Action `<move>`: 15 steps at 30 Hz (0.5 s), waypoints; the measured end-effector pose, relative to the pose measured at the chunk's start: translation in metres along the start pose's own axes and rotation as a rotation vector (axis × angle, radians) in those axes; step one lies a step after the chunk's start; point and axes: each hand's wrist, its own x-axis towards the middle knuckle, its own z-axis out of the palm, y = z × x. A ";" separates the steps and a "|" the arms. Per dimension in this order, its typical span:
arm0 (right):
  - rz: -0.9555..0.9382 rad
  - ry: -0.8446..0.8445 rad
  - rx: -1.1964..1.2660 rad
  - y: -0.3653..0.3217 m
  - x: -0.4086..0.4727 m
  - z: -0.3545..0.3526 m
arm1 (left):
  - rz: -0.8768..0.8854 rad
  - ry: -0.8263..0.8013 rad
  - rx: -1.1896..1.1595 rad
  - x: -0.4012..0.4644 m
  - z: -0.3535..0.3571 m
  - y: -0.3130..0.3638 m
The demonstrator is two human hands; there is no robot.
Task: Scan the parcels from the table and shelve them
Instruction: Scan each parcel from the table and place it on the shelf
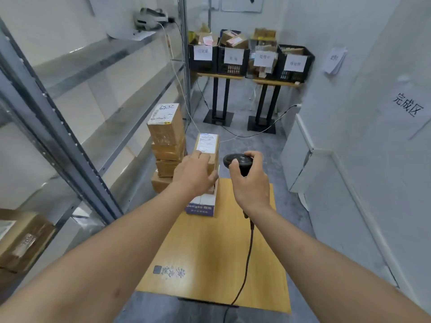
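A small brown parcel (pixel 208 145) with a white label on top sits highest on a short stack at the far end of the wooden table (pixel 214 252). My left hand (pixel 194 173) grips its near end, thumb on the right side. Below it lies a white and purple box (pixel 202 205). My right hand (pixel 250 180) holds a black corded barcode scanner (pixel 238 160), its head level with the parcel's right side. A taller stack of brown parcels (pixel 166 145), the top one marked 6532, stands just left of the table.
Grey metal shelving (pixel 70 127) runs along the left, with a brown box (pixel 23 238) on a low shelf. Black crates (pixel 249 59) with paper labels stand on two stands at the back. The scanner cable (pixel 247 259) trails over the table. A white wall is on the right.
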 end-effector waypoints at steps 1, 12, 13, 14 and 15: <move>0.011 -0.010 0.005 0.007 0.013 0.005 | -0.014 -0.011 0.002 0.012 0.006 -0.001; 0.148 -0.169 0.040 0.090 0.128 0.060 | -0.291 -0.084 0.013 0.127 0.086 -0.014; 0.160 -0.180 0.041 0.096 0.131 0.063 | -0.319 -0.095 0.015 0.132 0.091 -0.016; 0.170 -0.190 0.043 0.103 0.134 0.065 | -0.345 -0.107 0.011 0.137 0.095 -0.017; 0.182 -0.200 0.043 0.109 0.137 0.067 | -0.366 -0.117 0.002 0.141 0.098 -0.017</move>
